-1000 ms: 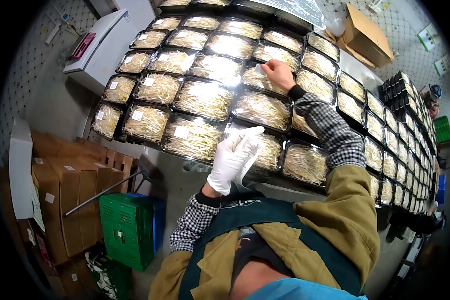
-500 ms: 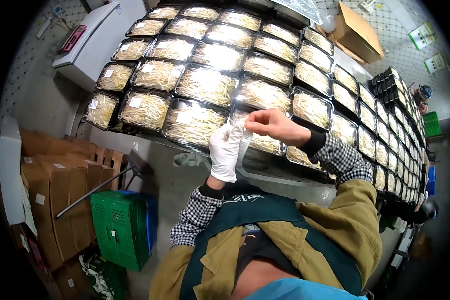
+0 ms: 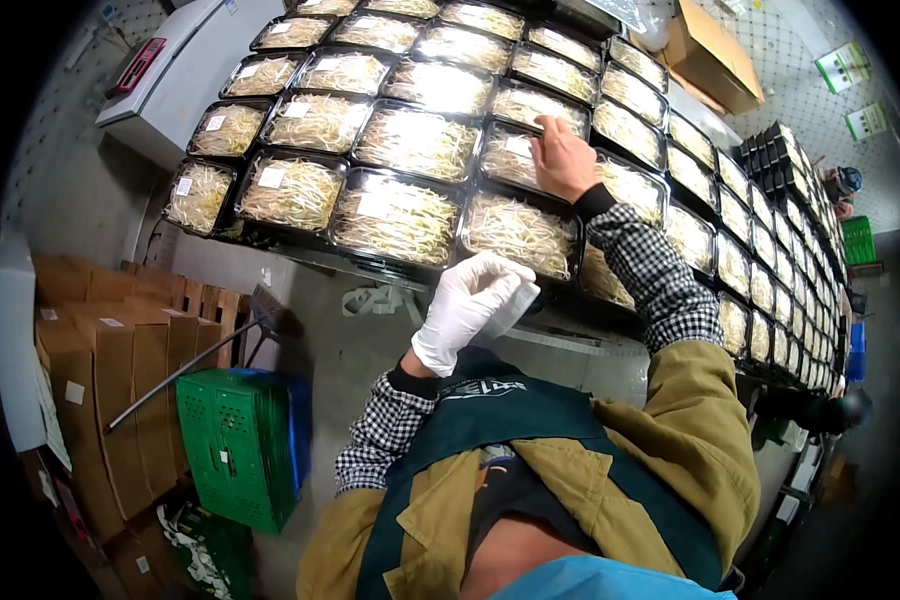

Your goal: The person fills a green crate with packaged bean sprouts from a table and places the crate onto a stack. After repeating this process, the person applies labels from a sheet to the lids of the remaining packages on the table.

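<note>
My left hand (image 3: 475, 305), in a white glove, pinches a pale, translucent strip (image 3: 511, 310) below the front row of packs. My bare right hand (image 3: 564, 160) is over a black tray of bean sprouts (image 3: 510, 165) in the second row, thumb and fingers a little apart. A white label (image 3: 518, 146) lies on that pack beside my fingertips. The nearest front pack (image 3: 520, 235) shows no label that I can make out. To its left, another pack (image 3: 395, 222) bears a white label.
Rows of similar packs (image 3: 420, 140) cover the table. Green crates (image 3: 232, 450), brown cartons (image 3: 120, 400) and a long-handled broom (image 3: 185, 370) stand at left. An open cardboard box (image 3: 712, 60) lies beyond the table. A person (image 3: 820, 410) is at the far right.
My right hand has left my left hand and moved up over a second-row pack. My left hand has come down slightly, uncovering the front pack. The long strip no longer trails towards the right.
</note>
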